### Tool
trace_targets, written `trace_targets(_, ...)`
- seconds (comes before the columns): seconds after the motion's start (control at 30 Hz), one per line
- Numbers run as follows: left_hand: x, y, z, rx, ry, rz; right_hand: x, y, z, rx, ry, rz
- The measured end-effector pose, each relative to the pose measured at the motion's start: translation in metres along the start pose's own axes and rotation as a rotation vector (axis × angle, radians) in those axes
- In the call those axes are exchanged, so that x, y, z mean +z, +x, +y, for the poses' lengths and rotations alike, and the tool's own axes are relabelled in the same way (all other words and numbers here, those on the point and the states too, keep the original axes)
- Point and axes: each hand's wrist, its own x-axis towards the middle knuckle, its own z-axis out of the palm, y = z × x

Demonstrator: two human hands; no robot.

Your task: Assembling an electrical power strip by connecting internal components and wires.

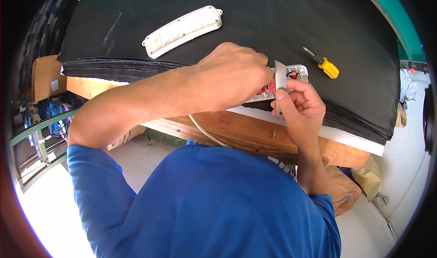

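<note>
An opened power strip point(298, 70), a white shell with red and metal parts inside, lies near the front edge of the black sheets. My left hand point(232, 78) is curled closed over its left part; the back of the hand hides the fingertips and whatever they grip. With thumb and fingers, my right hand point(305, 110) holds a flat grey metal strip point(280, 78) upright across the shell. A white plastic cover point(184, 32) with a tab at each end rests farther off to the left. To the right lies a screwdriver point(327, 67) with a yellow handle.
Stacked black sheets point(273, 21) cover the worktop, above a wooden beam point(236, 126). A white cable point(202, 129) hangs over the front edge. Green metal frame parts point(391, 12) stand at the sides. A cardboard box point(47, 78) is at left, brown wrapping point(341, 189) below right.
</note>
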Motion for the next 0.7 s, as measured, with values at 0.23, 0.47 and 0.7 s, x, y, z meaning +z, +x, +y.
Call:
trace_targets(0.23,-0.007,0.019,0.005,0.061,0.122,-0.205,0.000,0.000,0.004,0.005,0.028,0.002)
trace_targets(0.47,-0.014,0.018,0.006,-0.039,0.090,-0.293,0.002,0.001,0.002,0.009,0.026,0.003)
trace_targets(0.7,0.001,0.007,-0.002,0.177,0.162,-0.075,0.003,0.002,0.002,0.020,0.020,0.012)
